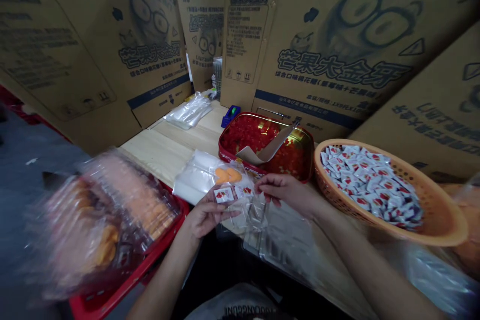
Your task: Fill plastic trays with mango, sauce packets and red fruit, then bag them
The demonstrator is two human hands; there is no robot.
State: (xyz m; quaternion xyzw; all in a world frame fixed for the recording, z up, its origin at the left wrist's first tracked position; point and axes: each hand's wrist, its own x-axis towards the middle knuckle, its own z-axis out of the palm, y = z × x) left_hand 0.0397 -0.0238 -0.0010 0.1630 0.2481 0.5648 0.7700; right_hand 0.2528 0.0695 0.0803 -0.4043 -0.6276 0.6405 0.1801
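Note:
In front of me my left hand (208,215) pinches a small clear plastic bag (257,212) at its left side. Two white sachets with red print, a left one (224,195) and a right one (245,191), show at the bag, just beyond my left fingertips. Rounded orange pieces (228,175) appear right behind them; whether they lie inside this bag or under it I cannot tell. The fingers of my right hand (287,192) are bent and closed together at the bag's upper right edge. Beneath the bag are more flat clear bags (195,175).
A red tin (221,147) of red pieces holds a cardboard scoop (277,145). Right of it, an orange basket (446,215) is heaped with sachets. At left, a red crate (165,240) carries filled bags. Cardboard boxes (240,35) wall the back, near a blue tape dispenser (230,117).

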